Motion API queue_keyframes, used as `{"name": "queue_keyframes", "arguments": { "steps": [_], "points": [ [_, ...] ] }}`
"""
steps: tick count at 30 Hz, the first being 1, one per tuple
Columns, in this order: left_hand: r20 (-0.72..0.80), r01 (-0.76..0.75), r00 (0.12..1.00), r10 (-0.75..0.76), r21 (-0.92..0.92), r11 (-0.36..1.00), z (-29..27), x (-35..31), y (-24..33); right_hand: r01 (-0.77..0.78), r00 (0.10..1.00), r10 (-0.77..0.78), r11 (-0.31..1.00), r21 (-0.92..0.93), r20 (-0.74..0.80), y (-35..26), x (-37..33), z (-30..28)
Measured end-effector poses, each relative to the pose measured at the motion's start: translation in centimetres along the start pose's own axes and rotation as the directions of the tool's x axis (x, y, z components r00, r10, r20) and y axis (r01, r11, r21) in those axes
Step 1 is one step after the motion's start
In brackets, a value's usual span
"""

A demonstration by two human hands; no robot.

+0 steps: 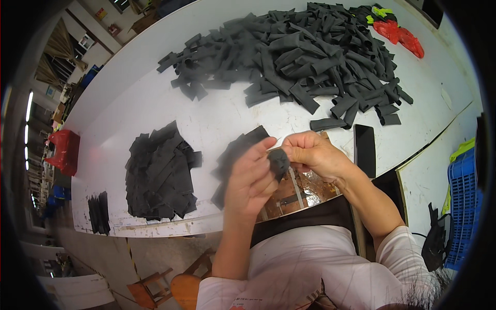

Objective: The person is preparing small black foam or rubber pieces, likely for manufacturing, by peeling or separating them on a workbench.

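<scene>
In front of my chest, both hands are at a small dark grey fabric tube (279,164). My right hand (315,154) pinches its upper edge between thumb and fingers. My left hand (252,178) is at the tube's left side, fingers curled against it and index finger raised; it is slightly blurred. Just behind my left hand lies a stack of dark fabric pieces (248,140), partly hidden by that hand. Below the tube, a brown taped board (297,194) lies at the table's front edge.
A large heap of dark fabric tubes (310,51) covers the table's far side. Flattened pieces form a pile (160,173) on the left, with a small stack (98,213) beyond. A phone (365,151) lies right, red plastic bags (398,36) far right, a blue crate (461,206) nearby.
</scene>
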State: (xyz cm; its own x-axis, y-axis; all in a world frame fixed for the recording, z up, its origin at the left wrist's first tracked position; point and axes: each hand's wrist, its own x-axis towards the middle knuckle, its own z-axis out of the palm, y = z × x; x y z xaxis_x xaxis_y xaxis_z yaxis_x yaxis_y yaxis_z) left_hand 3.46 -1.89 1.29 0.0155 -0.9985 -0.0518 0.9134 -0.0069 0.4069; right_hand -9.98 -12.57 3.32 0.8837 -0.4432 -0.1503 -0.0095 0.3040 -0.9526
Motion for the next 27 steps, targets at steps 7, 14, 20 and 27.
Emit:
{"name": "queue_keyframes", "arguments": {
  "steps": [7, 14, 20, 27],
  "points": [
    [0.078, -0.007, 0.997, 0.021, -0.174, 0.985, -2.1, 0.8, -2.1, -0.102, 0.995, 0.099, 0.986, 0.134, 0.030, 1.5, 0.4, -0.9],
    [-0.001, 0.016, 1.000, -0.017, -0.373, 0.928, -2.6, 0.6, -2.5, -0.138, 0.988, 0.135, 0.990, 0.041, 0.070, 1.9, 1.4, -1.3],
    [0.115, -0.326, 0.802, 0.586, 0.906, 0.270, -0.7, 0.1, -3.3, -0.126, 0.992, 0.127, 0.968, 0.216, 0.009, 5.1, 0.4, -3.1],
    [0.230, -0.565, 0.733, 0.640, 0.730, 0.384, 1.2, 0.5, -2.4, 0.411, 0.775, -0.631, 0.544, -0.731, -0.034, 1.3, -1.0, -0.9]
  ]
}}
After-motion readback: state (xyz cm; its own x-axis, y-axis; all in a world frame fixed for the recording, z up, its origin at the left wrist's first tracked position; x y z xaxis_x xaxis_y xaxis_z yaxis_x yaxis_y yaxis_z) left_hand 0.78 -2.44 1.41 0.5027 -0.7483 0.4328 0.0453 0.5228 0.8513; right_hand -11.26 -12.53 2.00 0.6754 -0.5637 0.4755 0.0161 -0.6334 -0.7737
